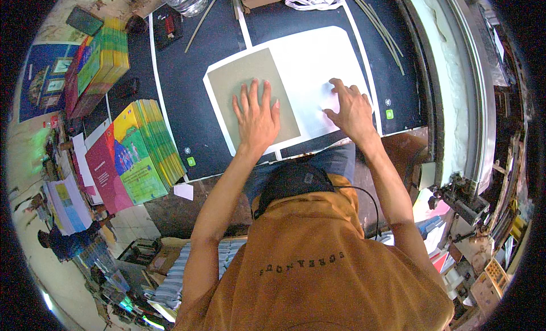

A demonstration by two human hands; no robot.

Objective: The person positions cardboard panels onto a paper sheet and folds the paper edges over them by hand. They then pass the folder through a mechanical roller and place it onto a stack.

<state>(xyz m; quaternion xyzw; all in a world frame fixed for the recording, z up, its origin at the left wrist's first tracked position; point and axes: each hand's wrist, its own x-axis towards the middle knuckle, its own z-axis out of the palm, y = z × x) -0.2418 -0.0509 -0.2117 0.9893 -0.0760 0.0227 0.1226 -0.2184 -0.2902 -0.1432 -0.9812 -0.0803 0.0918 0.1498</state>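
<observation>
A large white sheet (318, 58) with slightly rounded corners lies on the dark tabletop before me. On its left half rests a grey-brown rectangular board (227, 80), with white margins showing around its outer edges. My left hand (256, 114) lies flat on the board, fingers spread. Over the sheet's bare right half is my right hand (352, 109), its fingers bent and the thumb apart from the index finger. Nothing shows between them. Whether those fingertips touch the paper I cannot tell.
Stacks of colourful booklets (151, 143) stand to the left, with another stack (105, 58) farther back. Thin strips (381, 29) lie at the far right, and white crumpled cloth (318, 0) at the back. A clear container (187, 1) stands far left. A long metal machine rail (460, 92) borders the right.
</observation>
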